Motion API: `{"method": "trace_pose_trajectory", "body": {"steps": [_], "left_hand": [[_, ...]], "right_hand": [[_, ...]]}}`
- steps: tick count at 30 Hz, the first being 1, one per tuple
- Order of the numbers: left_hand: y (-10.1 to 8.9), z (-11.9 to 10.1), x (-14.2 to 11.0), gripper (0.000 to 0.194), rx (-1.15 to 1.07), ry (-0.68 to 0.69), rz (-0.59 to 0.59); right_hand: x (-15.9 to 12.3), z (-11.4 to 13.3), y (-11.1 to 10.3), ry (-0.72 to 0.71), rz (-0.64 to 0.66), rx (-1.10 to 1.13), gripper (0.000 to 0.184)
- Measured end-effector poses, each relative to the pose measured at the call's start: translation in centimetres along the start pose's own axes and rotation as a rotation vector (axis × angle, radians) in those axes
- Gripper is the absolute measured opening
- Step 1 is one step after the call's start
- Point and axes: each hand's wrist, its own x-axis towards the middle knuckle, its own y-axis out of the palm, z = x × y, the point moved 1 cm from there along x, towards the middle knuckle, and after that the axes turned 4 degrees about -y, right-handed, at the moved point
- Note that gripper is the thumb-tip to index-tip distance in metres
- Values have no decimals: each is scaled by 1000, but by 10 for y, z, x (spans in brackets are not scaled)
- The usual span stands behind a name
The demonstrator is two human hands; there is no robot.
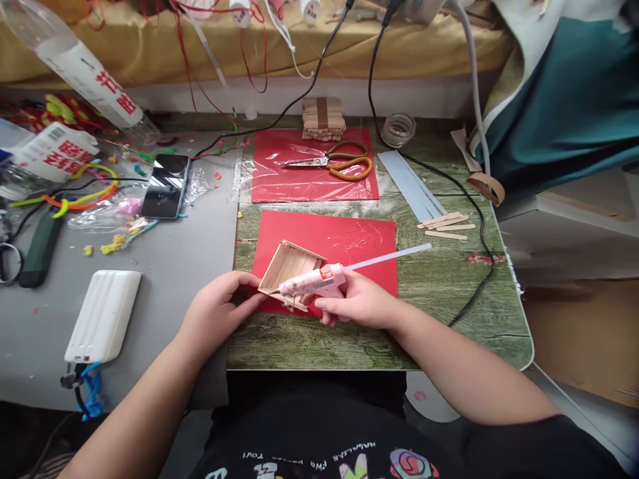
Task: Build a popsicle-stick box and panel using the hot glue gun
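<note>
My right hand point(362, 298) is wrapped round a pink hot glue gun point(312, 282), a long translucent glue stick point(389, 256) jutting from its back. The nozzle points left, at the near left corner of a shallow box built of wooden craft sticks point(289, 261). With thumb and fingers, my left hand point(222, 307) pinches that same corner from the left. Part of the box is hidden behind the glue gun. Under it lies a red sheet point(327, 233) with fine glue strings on its far right part.
Behind are scissors point(344, 161) on a wrapped red pack point(269, 183) and a bundle of craft sticks point(323, 120). To the right lie spare glue sticks point(409, 185), loose craft sticks point(446, 226) and a black cable point(482, 266). A phone point(166, 186) and white power bank point(103, 316) are left.
</note>
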Motion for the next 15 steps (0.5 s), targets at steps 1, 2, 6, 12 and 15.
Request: {"method": "trace_pose_trajectory", "body": {"steps": [1, 2, 6, 12, 15], "left_hand": [[0, 2, 0, 21, -9, 3, -24], [0, 4, 0, 20, -7, 17, -50], [4, 7, -4, 16, 21, 79, -137], [7, 7, -9, 14, -16, 80, -209], [6, 9, -9, 14, -7, 46, -214]], "right_hand": [[-1, 0, 3, -37, -43, -11, 33], [-2, 1, 5, -69, -70, -27, 32], [-5, 2, 5, -52, -83, -11, 29], [-1, -11, 9, 137, -114, 123, 30], [3, -13, 15, 138, -80, 163, 30]]}}
